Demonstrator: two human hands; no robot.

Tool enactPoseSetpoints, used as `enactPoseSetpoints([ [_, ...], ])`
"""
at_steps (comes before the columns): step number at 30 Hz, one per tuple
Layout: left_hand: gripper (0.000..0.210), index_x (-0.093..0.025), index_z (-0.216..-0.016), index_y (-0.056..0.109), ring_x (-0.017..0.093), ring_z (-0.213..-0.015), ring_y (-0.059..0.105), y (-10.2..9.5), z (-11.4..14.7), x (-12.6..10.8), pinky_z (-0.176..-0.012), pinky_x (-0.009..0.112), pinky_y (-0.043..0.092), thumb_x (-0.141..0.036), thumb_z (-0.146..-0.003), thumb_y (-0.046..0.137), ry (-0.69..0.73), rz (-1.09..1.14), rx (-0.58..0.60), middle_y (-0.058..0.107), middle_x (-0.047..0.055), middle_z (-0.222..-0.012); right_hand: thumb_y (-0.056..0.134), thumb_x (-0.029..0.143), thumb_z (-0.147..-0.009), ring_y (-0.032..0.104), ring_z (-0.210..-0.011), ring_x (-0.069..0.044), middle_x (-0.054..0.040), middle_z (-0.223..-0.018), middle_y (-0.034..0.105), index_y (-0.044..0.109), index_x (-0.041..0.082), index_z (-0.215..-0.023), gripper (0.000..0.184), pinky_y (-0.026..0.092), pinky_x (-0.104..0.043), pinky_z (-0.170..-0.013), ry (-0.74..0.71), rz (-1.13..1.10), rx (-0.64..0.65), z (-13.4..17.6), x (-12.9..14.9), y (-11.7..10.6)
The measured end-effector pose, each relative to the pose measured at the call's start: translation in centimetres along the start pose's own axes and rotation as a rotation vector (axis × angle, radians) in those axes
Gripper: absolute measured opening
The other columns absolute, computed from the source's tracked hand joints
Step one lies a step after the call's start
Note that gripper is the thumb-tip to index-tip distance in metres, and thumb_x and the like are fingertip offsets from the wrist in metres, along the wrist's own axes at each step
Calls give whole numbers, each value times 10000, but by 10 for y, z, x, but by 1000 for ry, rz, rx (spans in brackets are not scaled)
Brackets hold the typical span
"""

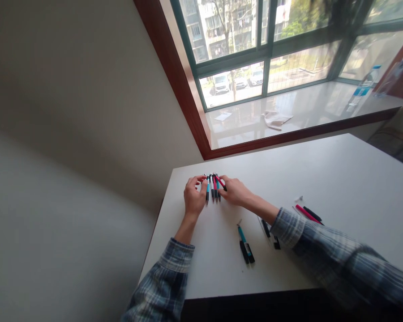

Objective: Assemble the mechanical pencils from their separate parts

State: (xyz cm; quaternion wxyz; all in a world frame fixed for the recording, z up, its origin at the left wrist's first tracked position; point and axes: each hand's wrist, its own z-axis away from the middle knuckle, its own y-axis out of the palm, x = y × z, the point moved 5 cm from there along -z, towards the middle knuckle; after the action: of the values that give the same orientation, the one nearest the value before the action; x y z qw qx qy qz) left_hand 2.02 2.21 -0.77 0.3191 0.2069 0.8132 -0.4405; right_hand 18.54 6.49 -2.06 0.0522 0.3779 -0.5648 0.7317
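Pens [215, 188] lie side by side far left on the tabletop [289, 172], between the left hand [194, 197], its grip impossible to judge, and the right hand [235, 191], its grip narrow around a slanting pink pen [220, 182].

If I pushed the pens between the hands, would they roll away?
Probably, since the pens look slim and round on a smooth table. They'd likely stay stiff, as they look straight. The left hand and right hand flank them, so they might not roll far.
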Motion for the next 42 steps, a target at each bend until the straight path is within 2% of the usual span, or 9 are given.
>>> enactPoseSetpoints([
  [5,182,-253,-1001,748,249,-1019,625,-3,-1,4,-946,397,489,-313,-904,605,-34,-73,-47,697,55,-1099,558,224,-935,709,-1034,-297,-119,-1112,766,488,236,-1478,548,475,-333,-821,-2,59,-3,1,-2,-4],
  [12,236,-252,-1088,725,259,-1039,632,6,-2,15,-962,421,505,-334,-886,635,-106,-68,47,646,81,-1185,539,304,-957,725,-918,-322,-173,-1062,750,510,207,-1438,492,466,-347,-730,38,147,-31,4,-10,-8],
  [15,254,-249,-1111,712,247,-1031,643,9,-1,14,-947,413,520,-351,-891,637,-116,-44,74,635,83,-1211,538,312,-964,724,-912,-310,-165,-1038,752,481,189,-1437,492,449,-330,-718,24,142,-29,5,-10,-6],
  [21,264,-237,-1150,689,228,-1030,656,15,4,12,-944,398,531,-323,-915,604,-66,5,121,634,83,-1212,628,302,-914,689,-979,-279,-143,-1104,726,575,148,-1232,357,438,-312,-768,-187,59,3,4,0,1],
  [27,269,-244,-1158,686,240,-1064,650,14,2,17,-954,408,522,-318,-912,603,-68,16,122,634,83,-1245,689,248,-903,676,-950,-214,-95,-1121,726,646,179,-1157,267,438,-282,-788,-248,40,6,8,0,-11],
  [30,266,-254,-1159,686,253,-1101,637,10,-1,19,-964,414,514,-327,-915,606,-61,15,102,635,79,-1260,669,233,-925,682,-858,-210,-61,-938,758,714,212,-964,62,423,-286,-729,-227,52,2,25,-1,-27],
  [34,253,-259,-1150,691,255,-1114,631,7,-1,16,-967,413,507,-331,-926,600,-46,24,98,640,75,-1263,663,376,-935,667,-702,-225,-81,-792,754,740,227,-801,216,376,-309,-603,-102,152,73,69,-3,-33],
  [38,246,-259,-1147,694,248,-1123,632,7,3,8,-989,408,501,-308,-924,603,-26,55,98,643,69,-1266,664,409,-919,690,-690,-246,-98,-790,764,761,237,-805,228,370,-310,-564,-67,168,204,110,-1,-14],
  [42,246,-255,-1148,692,237,-1104,639,8,6,4,-996,402,502,-285,-924,597,3,66,91,648,65,-1259,634,409,-939,720,-737,-288,-135,-802,758,771,219,-834,257,405,-321,-583,15,253,210,120,-2,3],
])
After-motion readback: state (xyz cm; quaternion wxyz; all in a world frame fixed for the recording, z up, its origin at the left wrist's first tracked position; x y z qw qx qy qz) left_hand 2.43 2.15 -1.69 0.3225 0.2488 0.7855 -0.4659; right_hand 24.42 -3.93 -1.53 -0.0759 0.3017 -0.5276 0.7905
